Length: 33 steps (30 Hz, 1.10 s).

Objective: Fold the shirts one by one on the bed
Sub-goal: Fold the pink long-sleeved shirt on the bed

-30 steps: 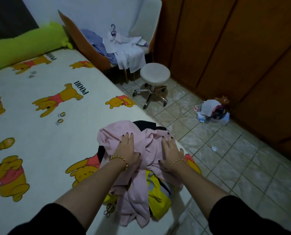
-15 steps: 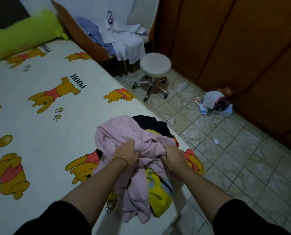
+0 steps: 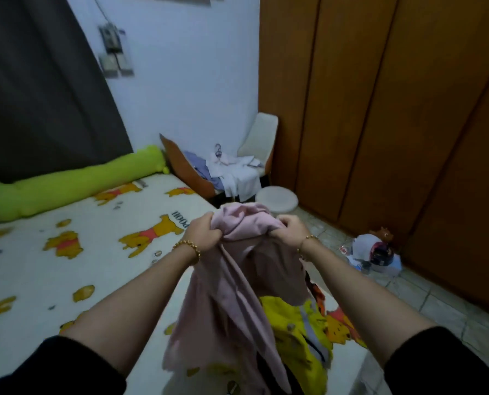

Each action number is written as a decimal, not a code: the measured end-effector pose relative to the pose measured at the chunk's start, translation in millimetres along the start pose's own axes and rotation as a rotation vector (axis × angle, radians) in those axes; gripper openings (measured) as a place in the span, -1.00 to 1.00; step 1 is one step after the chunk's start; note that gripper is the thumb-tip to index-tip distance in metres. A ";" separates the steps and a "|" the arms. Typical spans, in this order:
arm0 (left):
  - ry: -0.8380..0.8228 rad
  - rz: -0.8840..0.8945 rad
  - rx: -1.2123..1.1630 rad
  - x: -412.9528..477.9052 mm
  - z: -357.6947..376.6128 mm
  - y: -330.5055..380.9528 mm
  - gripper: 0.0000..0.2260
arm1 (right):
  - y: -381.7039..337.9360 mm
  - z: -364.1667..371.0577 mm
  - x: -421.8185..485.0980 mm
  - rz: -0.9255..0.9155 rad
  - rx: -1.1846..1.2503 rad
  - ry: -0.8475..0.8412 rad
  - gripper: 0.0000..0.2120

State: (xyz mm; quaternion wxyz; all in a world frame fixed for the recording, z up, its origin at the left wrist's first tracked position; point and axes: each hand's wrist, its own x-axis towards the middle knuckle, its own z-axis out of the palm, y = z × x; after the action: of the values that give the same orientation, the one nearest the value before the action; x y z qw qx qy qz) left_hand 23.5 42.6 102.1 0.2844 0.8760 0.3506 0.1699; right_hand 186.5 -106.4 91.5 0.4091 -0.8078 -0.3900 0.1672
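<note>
Nearest, two black sleeves end at bare forearms that reach out over the bed (image 3: 66, 280), a wide mattress under a white sheet printed with yellow cartoon bears. At the bed's near right edge lies a crumpled yellow garment (image 3: 297, 332) with grey trim, and something dark shows beneath it. The pale pink cotton shirt (image 3: 237, 295) hangs above that corner of the bed, its bunched top held in the air and its loose folds trailing down onto the yellow garment. The left hand (image 3: 205, 233) grips the bunched cloth on one side, fingers curled tight into it, and the right hand (image 3: 290, 232) grips the other side in the same way. The two fists are near each other with a hump of pink fabric between them, and each wrist wears a gold bead bracelet. Off the bed's right side, on the beige tiled floor (image 3: 437, 309), sits a small heap of white and dark oddments (image 3: 374, 252). Beyond the hands, just off the bed's far right corner, stands a round white stool (image 3: 277, 199). Along the bed's far edge lies a long lime-green plush bolster (image 3: 66, 186). Past that far corner a cream chair (image 3: 260, 138) carries white and lilac clothes (image 3: 237, 175). Brown wooden wardrobe doors (image 3: 380, 109) fill the wall to the bed's right, and a dark grey curtain (image 3: 38, 95) hangs behind the bed's far left.
</note>
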 end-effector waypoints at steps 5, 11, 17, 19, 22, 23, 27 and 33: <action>0.228 0.080 -0.178 -41.7 -127.6 9.1 -0.54 | -133.2 -9.9 -29.3 -0.228 0.186 0.074 -0.64; 0.010 0.042 -0.507 -102.2 -244.0 21.1 -0.65 | -272.6 0.8 -71.9 -0.418 0.559 0.004 -0.67; 0.205 -0.003 -0.269 -158.6 -294.7 15.2 -0.68 | -364.9 32.0 -122.0 -0.584 0.723 -0.255 -0.73; 0.303 -0.017 -0.300 -175.9 -306.1 13.8 -0.69 | -373.8 34.7 -134.5 -0.570 0.677 -0.297 -0.68; 0.434 -0.018 -0.334 -200.5 -323.9 13.1 -0.77 | -375.7 35.7 -155.2 -0.541 0.488 -0.315 -0.55; 0.468 -0.024 -0.345 -212.8 -330.8 15.1 -0.81 | -375.6 37.7 -162.9 -0.533 0.411 -0.327 -0.55; 0.581 -0.027 -0.432 -232.8 -352.3 20.9 -0.89 | -368.3 48.0 -178.5 -0.491 0.147 -0.441 -0.54; 0.629 0.047 -0.632 -272.7 -377.1 47.3 -0.74 | -369.2 51.7 -205.7 -0.481 0.156 -0.429 -0.82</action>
State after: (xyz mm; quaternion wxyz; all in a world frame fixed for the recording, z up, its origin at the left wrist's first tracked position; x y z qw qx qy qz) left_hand -329.4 -36.3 398.9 0.4138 0.6594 0.3307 0.5334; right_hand -157.8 -103.4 342.0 0.4061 -0.6052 -0.6327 0.2616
